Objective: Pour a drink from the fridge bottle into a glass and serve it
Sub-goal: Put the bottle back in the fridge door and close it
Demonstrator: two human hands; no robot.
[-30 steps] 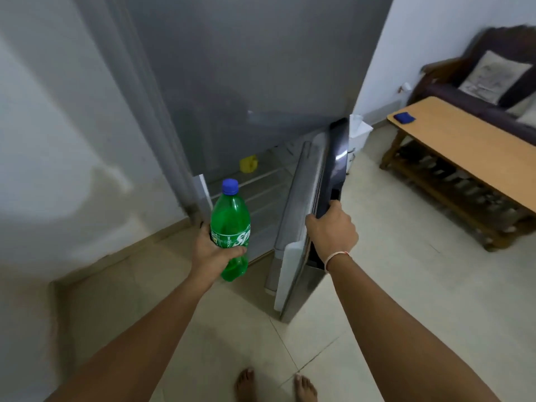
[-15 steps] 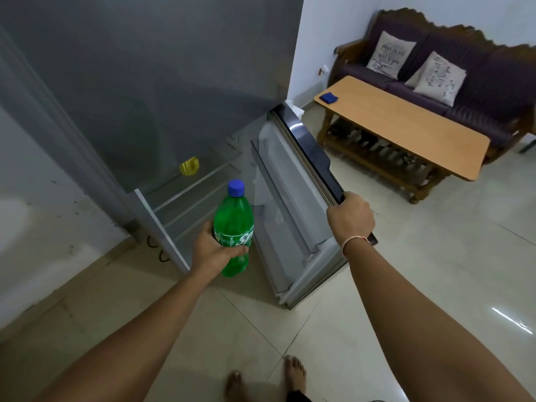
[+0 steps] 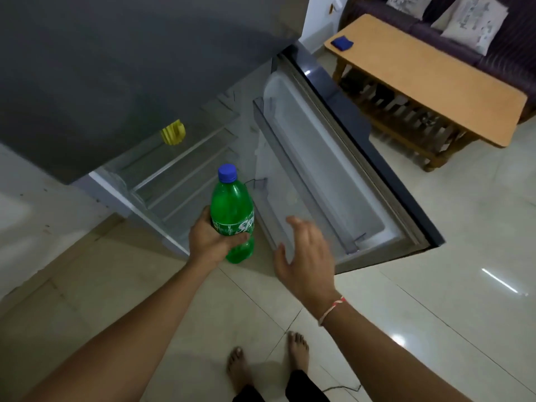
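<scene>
With my left hand (image 3: pixel 213 242) wrapped round the label band of the green bottle (image 3: pixel 233 211), I have the thing upright in the air, just in front of the open fridge (image 3: pixel 179 181) and above the tiled floor (image 3: pixel 435 300). Its fingers curl across the front of the label, thumb side behind, so the grip sits at the widest, stiffest part of the body. My right hand (image 3: pixel 307 253) holds nothing; the fingers are spread and loose, hanging just beside the inner face of the fridge door (image 3: pixel 333 175), not touching it as far as I can tell.

I judge the bottle to be thin plastic, giving under a hard squeeze, and probably cold and a little damp from the fridge, so slippery. How full it is I cannot tell through the green wall. If it is near full, the weight sits low and a mid-body hold is sound. The blue cap (image 3: pixel 227 172) is on, so a squeeze spills nothing yet. For opening, I would keep the left where it is and take the cap with the right.

Further out, a yellow object (image 3: pixel 173 132) sits on an upper fridge shelf. Well apart to the right stands a wooden table (image 3: pixel 435 74) with a small blue item (image 3: pixel 342 42) on it. No glass is in view.
</scene>
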